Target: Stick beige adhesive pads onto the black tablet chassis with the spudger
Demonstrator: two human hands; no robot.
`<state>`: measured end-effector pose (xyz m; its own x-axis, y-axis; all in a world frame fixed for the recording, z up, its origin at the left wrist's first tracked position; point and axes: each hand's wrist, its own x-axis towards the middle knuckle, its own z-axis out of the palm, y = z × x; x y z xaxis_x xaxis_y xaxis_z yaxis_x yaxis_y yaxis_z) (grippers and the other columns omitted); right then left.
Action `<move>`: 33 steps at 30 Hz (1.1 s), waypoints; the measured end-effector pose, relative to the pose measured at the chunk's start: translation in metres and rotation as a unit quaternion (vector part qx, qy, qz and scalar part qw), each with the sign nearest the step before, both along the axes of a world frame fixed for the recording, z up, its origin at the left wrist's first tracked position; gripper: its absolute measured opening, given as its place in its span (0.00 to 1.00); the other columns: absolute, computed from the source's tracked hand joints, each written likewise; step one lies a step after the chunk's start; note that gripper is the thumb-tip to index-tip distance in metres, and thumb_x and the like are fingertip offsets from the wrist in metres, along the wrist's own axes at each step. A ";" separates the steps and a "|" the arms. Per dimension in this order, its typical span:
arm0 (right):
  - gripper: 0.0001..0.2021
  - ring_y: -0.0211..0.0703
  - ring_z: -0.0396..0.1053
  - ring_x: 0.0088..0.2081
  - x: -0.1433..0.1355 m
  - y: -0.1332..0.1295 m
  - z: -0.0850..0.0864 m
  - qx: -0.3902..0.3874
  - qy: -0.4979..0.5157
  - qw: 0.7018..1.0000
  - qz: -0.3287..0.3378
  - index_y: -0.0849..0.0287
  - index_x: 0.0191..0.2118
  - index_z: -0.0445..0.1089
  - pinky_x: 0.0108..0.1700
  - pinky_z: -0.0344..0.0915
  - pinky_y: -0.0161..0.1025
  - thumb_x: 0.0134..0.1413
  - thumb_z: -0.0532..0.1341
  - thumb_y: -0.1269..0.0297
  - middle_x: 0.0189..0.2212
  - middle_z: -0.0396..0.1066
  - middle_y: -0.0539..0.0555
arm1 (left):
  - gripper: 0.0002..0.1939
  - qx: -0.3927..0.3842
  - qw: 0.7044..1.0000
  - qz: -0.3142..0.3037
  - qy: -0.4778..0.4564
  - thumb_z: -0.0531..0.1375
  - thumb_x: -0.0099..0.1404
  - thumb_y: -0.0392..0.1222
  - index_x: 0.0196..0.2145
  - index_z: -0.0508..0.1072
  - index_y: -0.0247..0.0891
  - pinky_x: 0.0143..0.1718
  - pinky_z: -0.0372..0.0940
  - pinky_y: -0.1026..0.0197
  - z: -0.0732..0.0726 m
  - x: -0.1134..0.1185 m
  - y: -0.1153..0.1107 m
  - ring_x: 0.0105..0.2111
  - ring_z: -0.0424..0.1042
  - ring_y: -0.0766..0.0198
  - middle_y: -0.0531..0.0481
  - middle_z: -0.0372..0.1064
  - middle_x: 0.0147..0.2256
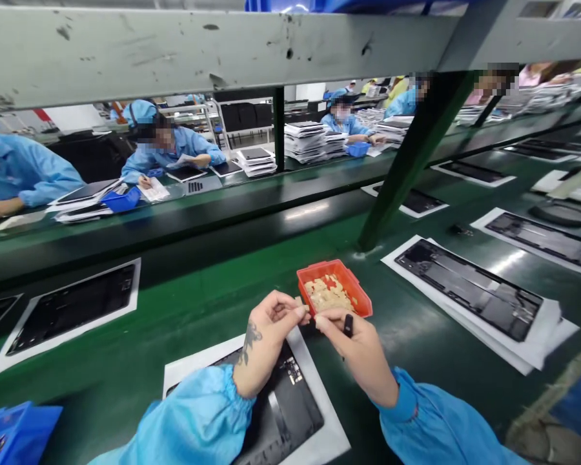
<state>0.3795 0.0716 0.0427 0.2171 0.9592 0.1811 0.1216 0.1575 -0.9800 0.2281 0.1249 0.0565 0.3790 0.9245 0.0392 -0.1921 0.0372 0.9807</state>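
Small flat tan pieces (326,294) fill part of a red tray (363,298) on the green bench. Just in front of the tray, my left hand (272,332) pinches one such tan piece (300,305) between thumb and fingertips. My right hand (356,345), with a black ring on a finger, is beside it, thumb and fingertips pressed together near the tray's front edge. Whatever the right fingertips hold is hidden or too small to make out. Under my left forearm lies a black tablet-like housing (290,400) on a white sheet (326,423), partly covered by the sleeve.
More black housings (469,281) lie on white sheets to the right, and another housing (77,307) to the left. A green post (411,161) rises behind the tray; a grey beam (213,51) crosses above. A blue bin (22,429) stands front left. Co-workers (174,145) sit opposite.
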 end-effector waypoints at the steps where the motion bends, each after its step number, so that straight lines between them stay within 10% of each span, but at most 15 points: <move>1: 0.09 0.40 0.65 0.29 0.001 0.002 -0.003 -0.004 -0.002 1.000 -0.022 0.58 0.31 0.72 0.32 0.61 0.37 0.55 0.63 0.57 0.27 0.68 0.52 | 0.07 -0.065 0.997 -0.012 -0.039 0.63 0.60 0.39 0.32 0.69 0.34 0.39 0.68 0.62 0.000 0.004 0.001 0.32 0.73 0.65 0.47 0.73 0.32; 6: 0.09 0.39 0.64 0.26 0.007 0.009 -0.013 0.009 -0.020 0.998 -0.067 0.58 0.35 0.71 0.31 0.62 0.37 0.53 0.64 0.58 0.26 0.67 0.50 | 0.09 -0.160 0.981 -0.042 -0.098 0.65 0.59 0.39 0.33 0.70 0.31 0.39 0.67 0.64 -0.001 0.013 0.004 0.32 0.72 0.66 0.46 0.73 0.33; 22: 0.10 0.39 0.61 0.27 0.010 0.014 -0.007 -0.013 -0.035 0.999 0.021 0.60 0.28 0.68 0.30 0.58 0.37 0.55 0.62 0.60 0.25 0.64 0.50 | 0.07 -0.070 0.995 -0.073 -0.013 0.65 0.57 0.37 0.30 0.72 0.32 0.33 0.62 0.66 -0.001 0.005 0.022 0.28 0.67 0.69 0.51 0.69 0.27; 33: 0.10 0.39 0.62 0.27 0.014 0.014 -0.012 0.004 -0.037 0.999 -0.001 0.60 0.28 0.68 0.30 0.59 0.38 0.54 0.63 0.60 0.25 0.66 0.51 | 0.09 -0.150 0.982 -0.090 -0.073 0.67 0.55 0.37 0.30 0.70 0.32 0.33 0.63 0.66 -0.009 0.019 0.016 0.26 0.68 0.70 0.51 0.69 0.26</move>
